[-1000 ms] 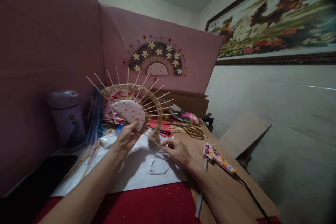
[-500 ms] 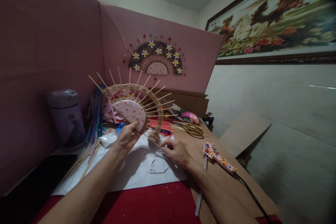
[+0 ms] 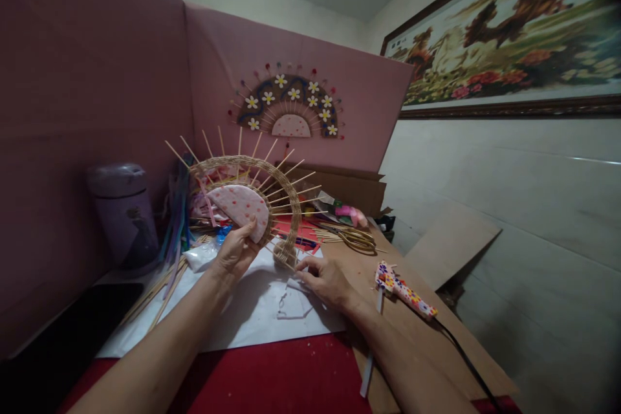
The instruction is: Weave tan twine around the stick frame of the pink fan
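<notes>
A half-round fan frame of thin sticks, with a band of twine woven through them, is held up over the table. At its centre is a pale pink half disc with red spots. My left hand grips this half disc at its lower right, thumb on the front. At the frame's lower right end, my right hand is closed in a pinch by the woven band; what lies between the fingertips is too small to make out. A ball of twine shows behind that end.
Golden scissors and a flowered glue gun with a black cord lie at the right. Left are a purple canister, ribbons and loose sticks. A finished flowered fan hangs on the pink panel behind.
</notes>
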Demonstrator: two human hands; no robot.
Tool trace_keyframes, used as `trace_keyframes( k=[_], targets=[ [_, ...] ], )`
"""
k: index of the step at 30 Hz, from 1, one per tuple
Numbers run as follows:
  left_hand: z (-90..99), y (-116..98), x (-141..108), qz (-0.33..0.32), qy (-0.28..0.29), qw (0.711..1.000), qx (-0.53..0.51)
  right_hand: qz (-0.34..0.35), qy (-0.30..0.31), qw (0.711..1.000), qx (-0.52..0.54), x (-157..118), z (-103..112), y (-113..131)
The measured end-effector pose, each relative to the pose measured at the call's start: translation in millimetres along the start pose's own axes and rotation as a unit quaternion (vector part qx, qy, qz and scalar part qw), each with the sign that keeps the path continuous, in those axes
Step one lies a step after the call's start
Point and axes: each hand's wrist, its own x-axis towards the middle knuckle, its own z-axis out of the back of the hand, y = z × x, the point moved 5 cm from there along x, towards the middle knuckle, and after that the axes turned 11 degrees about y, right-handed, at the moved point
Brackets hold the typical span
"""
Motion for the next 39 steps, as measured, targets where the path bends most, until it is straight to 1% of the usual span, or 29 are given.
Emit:
trace_keyframes(
  k=[5,11,22,30,39],
  targets=[
    [-1.5,-0.3,-1.0,0.001,-0.005,1.000,0.006,0.010,-0.001,1.000,-0.026,-0.5,0.8,1.9],
    [-0.5,0.1,-1.1,0.004,-0.019,1.000,-0.001,0.007,0.002,0.999,-0.043,-0.1,0.3,2.1],
    [3.0,0.6,1.2,0.003,-0.010,1.000,-0.002,0.015,0.003,0.999,-0.043,0.0,0.0,2.3],
    [1.1,0.4,0.0,0.002,-0.018,1.000,-0.005,0.015,0.005,0.999,-0.047,0.5,-0.8,-0.6],
    [-2.8,-0.4,-2.7,0.007,-0.018,1.000,-0.003,0.019,0.006,0.999,-0.050,-0.5,0.1,2.0]
  ],
)
